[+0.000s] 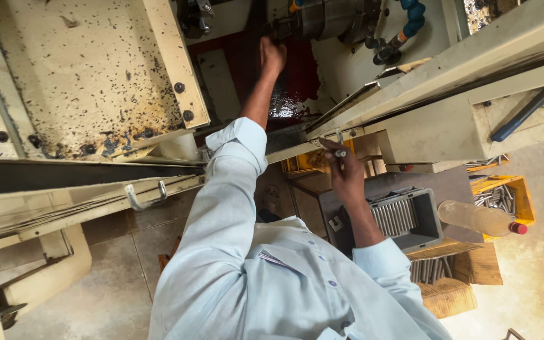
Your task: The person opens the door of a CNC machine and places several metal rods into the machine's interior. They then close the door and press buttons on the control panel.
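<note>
Nearest, a grey tray (424,234) of metal rods (393,217) beside a clear plastic bottle (481,218) with a red cap, and just above these the right hand (345,173), fingers closed around a short dark metal rod (339,153), held near the cream machine frame (448,69). Farther in, past the open sliding door (83,176), the left hand (272,55) stretched to the machine's chuck (328,17), fingers curled against a part there, grip unclear.
</note>
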